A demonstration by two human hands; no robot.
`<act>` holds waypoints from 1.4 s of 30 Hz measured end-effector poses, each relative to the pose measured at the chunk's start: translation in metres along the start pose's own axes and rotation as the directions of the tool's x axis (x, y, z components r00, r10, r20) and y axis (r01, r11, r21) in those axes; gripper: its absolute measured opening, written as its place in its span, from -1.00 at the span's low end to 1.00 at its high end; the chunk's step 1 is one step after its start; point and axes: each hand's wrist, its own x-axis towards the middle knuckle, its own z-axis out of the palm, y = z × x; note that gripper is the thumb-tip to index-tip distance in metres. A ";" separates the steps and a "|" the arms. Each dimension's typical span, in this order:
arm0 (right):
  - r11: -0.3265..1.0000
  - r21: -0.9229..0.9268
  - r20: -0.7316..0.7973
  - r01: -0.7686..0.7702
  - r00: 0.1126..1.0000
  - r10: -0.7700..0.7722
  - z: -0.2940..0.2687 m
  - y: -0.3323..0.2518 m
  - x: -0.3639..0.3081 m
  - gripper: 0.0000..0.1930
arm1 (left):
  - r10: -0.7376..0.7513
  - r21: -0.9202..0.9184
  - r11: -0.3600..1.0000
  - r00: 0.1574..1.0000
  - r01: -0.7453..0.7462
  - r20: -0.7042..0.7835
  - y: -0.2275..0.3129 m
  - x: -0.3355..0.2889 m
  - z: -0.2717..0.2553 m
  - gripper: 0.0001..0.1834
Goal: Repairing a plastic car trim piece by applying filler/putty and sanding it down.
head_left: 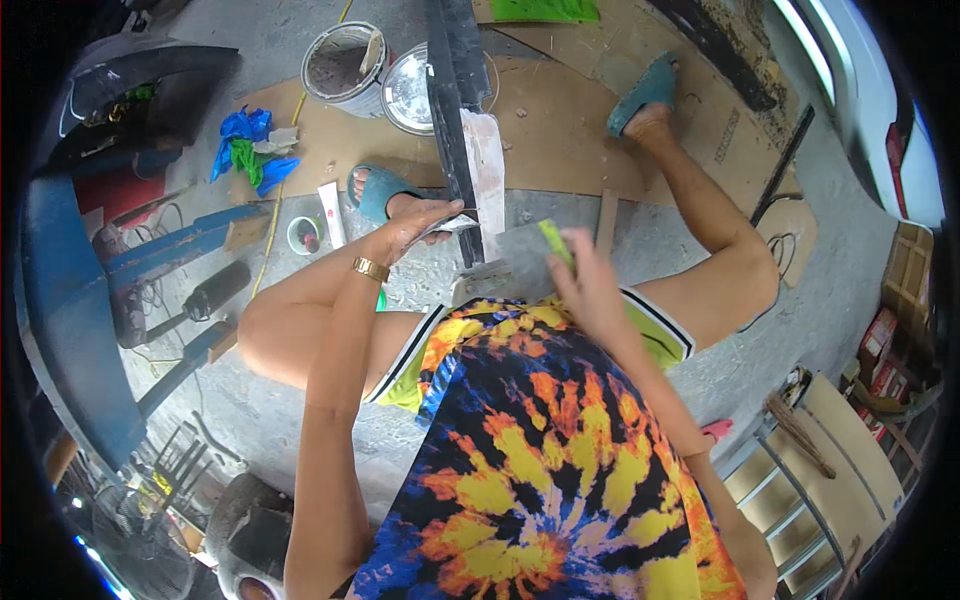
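Observation:
A long black panel (455,120) runs from the top of the view down between my legs, with a strip of pale filler (484,165) along its right side. My left hand (425,222), a gold watch at its wrist, is closed beside the panel's left edge on a thin, flat, greyish piece (458,224) whose kind I cannot make out. My right hand (588,285), smeared by motion, grips a wide putty spreader (515,258) by its yellow-green edge. The spreader's grey blade points left, toward the panel's lower end; whether it touches is unclear.
An open can (345,75) with a stick in it stands beside a silver lid (408,95) on cardboard (540,130). At left are blue and green rags (250,150), a white tube (331,212), a small cup (304,236) and a blue metal frame (80,300). A chair (815,470) stands lower right.

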 end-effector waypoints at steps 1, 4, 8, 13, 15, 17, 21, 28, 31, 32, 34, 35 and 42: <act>0.999 0.024 -0.013 0.029 1.000 -0.028 0.016 -0.006 -0.008 -0.73 | -0.056 0.043 0.998 0.980 0.048 0.191 -0.019 0.020 -0.026 -0.48; 1.000 -0.004 0.020 0.026 0.999 -0.026 0.034 0.001 -0.022 -0.75 | -0.055 0.140 0.990 0.919 0.000 0.391 -0.018 0.043 -0.020 -0.46; 0.995 -0.102 -0.033 0.021 0.999 -0.024 0.046 0.000 -0.028 -0.74 | -0.035 0.204 0.979 0.978 -0.007 0.204 0.011 0.022 0.016 -0.45; 0.987 -0.147 0.040 0.069 0.997 -0.064 0.054 -0.001 -0.036 -0.74 | 0.015 0.206 0.977 0.984 -0.052 0.175 0.011 0.009 0.021 -0.43; 0.987 -0.141 0.037 0.078 0.997 -0.074 0.054 -0.002 -0.036 -0.74 | 0.021 0.199 0.978 0.982 -0.059 0.190 0.007 0.011 0.016 -0.43; 0.987 -0.135 0.035 0.086 0.996 -0.082 0.054 -0.002 -0.036 -0.74 | 0.040 0.169 0.982 0.969 -0.083 0.245 0.004 0.016 0.012 -0.42; 0.985 -0.137 0.061 0.103 0.994 -0.096 0.056 0.002 -0.034 -0.75 | 0.021 0.152 0.987 0.978 -0.053 0.207 0.006 0.017 0.015 -0.51; 0.978 -0.143 0.096 0.149 0.986 -0.137 0.067 0.009 -0.028 -0.76 | 0.029 0.168 0.984 0.985 -0.058 0.169 0.007 0.010 0.018 -0.49; 0.969 -0.186 0.086 0.165 0.985 -0.151 0.078 0.015 -0.024 -0.78 | 0.037 0.139 0.988 0.984 -0.062 0.174 0.006 0.012 0.019 -0.52; 0.970 -0.184 0.082 0.161 0.986 -0.148 0.079 0.017 -0.023 -0.78 | 0.039 0.126 0.990 0.983 -0.062 0.182 0.006 0.013 0.020 -0.52; 0.965 -0.205 0.120 0.165 0.983 -0.142 0.078 0.018 -0.019 -0.78 | 0.033 0.153 0.986 0.983 -0.062 0.183 0.007 0.015 0.019 -0.52; 0.966 -0.204 0.113 0.158 0.984 -0.138 0.076 0.018 -0.019 -0.78 | 0.030 0.177 0.982 0.983 -0.063 0.182 0.008 0.016 0.018 -0.52; 0.949 -0.315 -0.127 -0.007 0.991 -0.035 0.012 0.004 0.000 -0.72 | 0.009 0.152 0.988 0.983 -0.037 0.182 0.008 0.010 0.014 -0.48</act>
